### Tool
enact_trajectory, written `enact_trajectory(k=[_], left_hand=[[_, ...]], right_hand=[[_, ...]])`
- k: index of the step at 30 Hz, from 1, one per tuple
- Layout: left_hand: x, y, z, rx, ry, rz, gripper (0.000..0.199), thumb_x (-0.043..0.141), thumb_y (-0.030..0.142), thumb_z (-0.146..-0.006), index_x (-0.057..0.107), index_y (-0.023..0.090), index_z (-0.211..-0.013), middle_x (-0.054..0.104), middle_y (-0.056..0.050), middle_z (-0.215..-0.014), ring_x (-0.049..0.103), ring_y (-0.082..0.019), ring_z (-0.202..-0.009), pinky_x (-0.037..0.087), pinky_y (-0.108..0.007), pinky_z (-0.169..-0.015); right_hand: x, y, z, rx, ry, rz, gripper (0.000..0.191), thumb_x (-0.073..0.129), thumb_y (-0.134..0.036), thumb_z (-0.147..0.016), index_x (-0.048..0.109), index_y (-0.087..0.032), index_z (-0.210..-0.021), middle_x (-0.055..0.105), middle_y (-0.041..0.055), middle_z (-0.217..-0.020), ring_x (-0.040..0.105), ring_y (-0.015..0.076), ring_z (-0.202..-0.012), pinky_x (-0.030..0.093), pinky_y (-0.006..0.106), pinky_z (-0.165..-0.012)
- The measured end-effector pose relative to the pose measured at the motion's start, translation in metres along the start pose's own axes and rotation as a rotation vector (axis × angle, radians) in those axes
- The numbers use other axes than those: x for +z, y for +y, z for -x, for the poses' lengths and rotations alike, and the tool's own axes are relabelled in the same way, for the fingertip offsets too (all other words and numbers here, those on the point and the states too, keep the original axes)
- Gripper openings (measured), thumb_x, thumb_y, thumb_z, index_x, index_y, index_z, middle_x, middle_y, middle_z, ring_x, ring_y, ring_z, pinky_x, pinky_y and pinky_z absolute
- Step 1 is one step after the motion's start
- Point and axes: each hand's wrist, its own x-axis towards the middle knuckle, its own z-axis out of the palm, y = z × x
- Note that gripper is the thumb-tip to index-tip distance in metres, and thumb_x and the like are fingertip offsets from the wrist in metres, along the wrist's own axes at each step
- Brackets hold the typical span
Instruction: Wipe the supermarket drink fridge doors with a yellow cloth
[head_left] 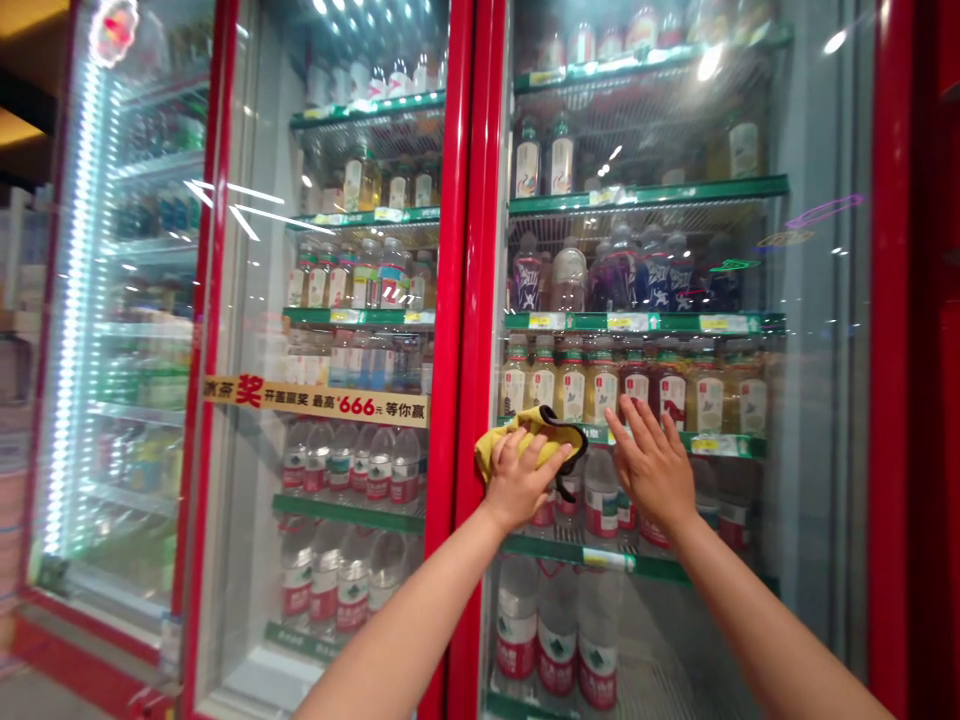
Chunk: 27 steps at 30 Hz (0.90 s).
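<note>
My left hand point(519, 480) grips a yellow cloth point(501, 440) with a dark edge. The cloth lies against the glass door point(817, 420) of a red-framed drinks fridge, close to the door's left frame. A dark corner of it hangs down to the right of my fingers. To the right, my right hand point(654, 468) is held up with its fingers stretched and apart, and nothing is in it. It is at the glass; I cannot tell whether the palm touches. Behind the glass, bottles point(604, 385) with white labels stand in a row just above my hands.
Red upright frames point(469, 250) divide this door from a second glass door on the left, which carries a gold banner strip point(315, 400). Green-edged shelves point(645, 322) hold several bottles, with large water bottles point(556, 635) at the bottom. Farther left is another lit fridge point(142, 330).
</note>
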Motion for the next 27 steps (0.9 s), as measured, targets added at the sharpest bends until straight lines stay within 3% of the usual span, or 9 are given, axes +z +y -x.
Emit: enact_trajectory(k=[4, 7, 9, 14, 18, 21, 23, 27], left_hand=[[-0.023, -0.014, -0.019, 0.041, 0.090, -0.035, 0.049, 0.055, 0.020, -0.094, 0.057, 0.035, -0.141, 0.064, -0.007, -0.135, 0.055, -0.024, -0.122, 0.043, -0.041, -0.104], [-0.048, -0.025, -0.022, 0.041, 0.164, -0.137, 0.055, 0.058, 0.021, -0.094, 0.052, 0.039, -0.145, 0.064, -0.004, -0.137, 0.052, -0.024, -0.129, 0.035, -0.043, -0.113], [-0.057, -0.032, -0.012, -0.035, 0.124, -0.177, 0.061, 0.065, 0.025, -0.090, 0.049, 0.039, -0.147, 0.062, -0.004, -0.141, 0.047, -0.028, -0.136, 0.029, -0.046, -0.118], [-0.051, -0.054, 0.003, -0.223, -0.170, -0.112, 0.084, 0.076, 0.036, -0.077, 0.041, 0.031, -0.154, 0.043, -0.006, -0.159, 0.024, -0.038, -0.152, 0.018, -0.057, -0.125], [-0.047, -0.069, -0.029, -0.290, -0.205, -0.097, 0.089, 0.072, 0.029, -0.077, 0.034, 0.020, -0.157, 0.036, -0.009, -0.163, 0.014, -0.037, -0.155, 0.014, -0.057, -0.127], [-0.048, -0.068, -0.045, -0.328, -0.194, -0.106, 0.087, 0.070, 0.030, -0.079, 0.033, 0.016, -0.157, 0.032, -0.010, -0.165, 0.011, -0.037, -0.156, 0.013, -0.056, -0.127], [-0.047, -0.061, -0.037, -0.344, -0.190, -0.124, 0.088, 0.069, 0.032, -0.081, 0.032, 0.013, -0.157, 0.029, -0.010, -0.166, 0.007, -0.038, -0.156, 0.014, -0.056, -0.128], [-0.041, -0.045, 0.006, -0.319, -0.234, -0.155, 0.087, 0.067, 0.035, -0.082, 0.031, 0.008, -0.157, 0.031, -0.012, -0.165, 0.001, -0.037, -0.156, 0.014, -0.056, -0.128]], right_hand=[[0.000, 0.001, 0.001, -0.002, -0.007, -0.005, 0.077, 0.053, -0.021, -0.094, 0.017, -0.030, -0.162, 0.030, 0.0073, -0.165, 0.031, 0.0288, -0.152, 0.022, 0.051, -0.124], [0.001, 0.001, 0.002, 0.001, -0.008, -0.013, 0.076, 0.053, -0.022, -0.095, 0.018, -0.030, -0.162, 0.030, 0.0074, -0.165, 0.031, 0.0287, -0.152, 0.022, 0.051, -0.124], [0.001, 0.000, 0.002, 0.006, -0.005, -0.019, 0.076, 0.053, -0.022, -0.094, 0.019, -0.031, -0.162, 0.031, 0.0075, -0.165, 0.032, 0.0288, -0.151, 0.022, 0.051, -0.124], [0.002, -0.002, 0.002, 0.018, 0.017, -0.027, 0.075, 0.054, -0.022, -0.095, 0.019, -0.032, -0.161, 0.035, 0.0072, -0.163, 0.036, 0.0287, -0.149, 0.023, 0.051, -0.124], [0.001, -0.002, 0.002, 0.020, 0.030, -0.030, 0.075, 0.054, -0.022, -0.096, 0.019, -0.033, -0.161, 0.035, 0.0066, -0.163, 0.038, 0.0282, -0.148, 0.024, 0.050, -0.124], [0.002, -0.002, 0.002, 0.015, 0.029, -0.033, 0.077, 0.055, -0.022, -0.095, 0.019, -0.033, -0.161, 0.034, 0.0063, -0.163, 0.038, 0.0283, -0.148, 0.023, 0.050, -0.124], [0.002, -0.001, 0.002, 0.013, 0.022, -0.032, 0.077, 0.056, -0.022, -0.094, 0.019, -0.032, -0.161, 0.034, 0.0060, -0.164, 0.037, 0.0280, -0.149, 0.022, 0.050, -0.124], [0.002, -0.001, 0.002, 0.019, 0.016, -0.027, 0.077, 0.055, -0.023, -0.094, 0.019, -0.032, -0.161, 0.034, 0.0055, -0.164, 0.036, 0.0269, -0.150, 0.021, 0.049, -0.125]])
